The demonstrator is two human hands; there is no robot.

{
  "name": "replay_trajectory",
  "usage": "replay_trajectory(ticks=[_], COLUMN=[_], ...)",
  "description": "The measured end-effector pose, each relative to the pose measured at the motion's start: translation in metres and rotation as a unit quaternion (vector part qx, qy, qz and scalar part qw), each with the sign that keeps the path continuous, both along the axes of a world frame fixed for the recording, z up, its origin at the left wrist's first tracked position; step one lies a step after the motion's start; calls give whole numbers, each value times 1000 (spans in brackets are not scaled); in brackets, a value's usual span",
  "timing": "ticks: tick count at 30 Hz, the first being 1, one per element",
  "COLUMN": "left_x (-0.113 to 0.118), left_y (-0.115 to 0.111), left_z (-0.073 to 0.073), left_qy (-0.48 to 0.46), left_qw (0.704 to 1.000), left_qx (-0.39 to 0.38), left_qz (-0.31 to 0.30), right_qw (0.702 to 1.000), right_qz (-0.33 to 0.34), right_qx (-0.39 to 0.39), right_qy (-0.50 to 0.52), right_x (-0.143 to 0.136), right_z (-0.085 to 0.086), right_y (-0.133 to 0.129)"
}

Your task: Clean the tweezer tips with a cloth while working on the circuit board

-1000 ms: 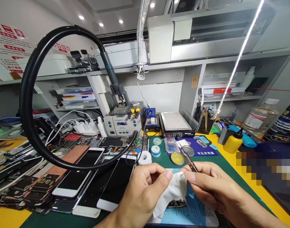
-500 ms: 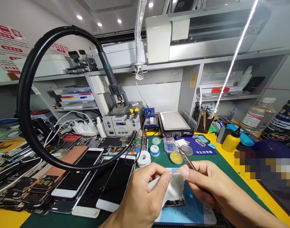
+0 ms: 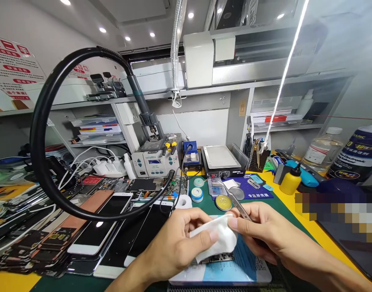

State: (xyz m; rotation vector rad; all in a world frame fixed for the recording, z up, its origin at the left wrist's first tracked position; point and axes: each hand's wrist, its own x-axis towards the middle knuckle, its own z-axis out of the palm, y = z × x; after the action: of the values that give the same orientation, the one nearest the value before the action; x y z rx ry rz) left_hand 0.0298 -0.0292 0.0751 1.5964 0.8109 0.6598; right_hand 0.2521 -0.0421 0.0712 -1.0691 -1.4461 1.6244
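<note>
A white cloth or tissue (image 3: 220, 242) is stretched between my two hands. My left hand (image 3: 186, 239) pinches its left side between thumb and fingers. With thumb and fingertip, my right hand (image 3: 261, 231) grips the upper right corner, and metal tweezers (image 3: 239, 206) also rest in this hand, their tips pointing up and away. Below the cloth, a small dark circuit board (image 3: 221, 258) is partly hidden. It lies on a blue and white flat pad (image 3: 248, 267) over the green mat.
Phones (image 3: 102, 223) and stacked phone parts crowd the left. A black hose (image 3: 36, 134) loops from the hot-air station (image 3: 155, 160). Behind my hands are an open yellow tin (image 3: 224, 202), a solder roll (image 3: 197, 194) and a heating plate (image 3: 224, 160). Bottles (image 3: 291, 178) stand at right.
The cloth is spread wider and flatter, showing more of its surface. My left thumb has moved down onto it. The view has shifted slightly.
</note>
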Motion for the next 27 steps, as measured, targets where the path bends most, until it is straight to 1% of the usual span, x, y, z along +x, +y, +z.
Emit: replay_trajectory(ticks=[5, 9, 12, 14, 18, 22, 25, 27], left_x=[2, 3, 7, 8, 4, -4, -3, 1], left_y=[4, 8, 8, 7, 5, 6, 7, 8], left_z=[-4, -7, -6, -3, 9, 20, 21, 20], left_qy=[-16, -27, -24, -15, 13, 34, 41, 43], left_qw=[1000, 999, 999, 999, 999, 997, 992, 991], left_qx=[-3, 7, -1, -16, -39, -58, -98, -109], left_qz=[23, 30, 34, 33, 8, -43, -61, -63], right_qw=[1000, 999, 999, 1000, 999, 998, 997, 997], right_qz=[23, 24, 19, 19, 24, 45, 57, 58], right_qx=[-6, -6, -1, 2, 16, 25, 25, 25], right_qy=[14, 32, 28, 20, 20, 31, 35, 36], right_x=[-2, -2, -2, -1, 4, 7, 7, 7], right_z=[-1, -3, -2, 0, -1, -6, -9, -10], right_y=[-2, 0, 1, 2, 2, 3, 3, 4])
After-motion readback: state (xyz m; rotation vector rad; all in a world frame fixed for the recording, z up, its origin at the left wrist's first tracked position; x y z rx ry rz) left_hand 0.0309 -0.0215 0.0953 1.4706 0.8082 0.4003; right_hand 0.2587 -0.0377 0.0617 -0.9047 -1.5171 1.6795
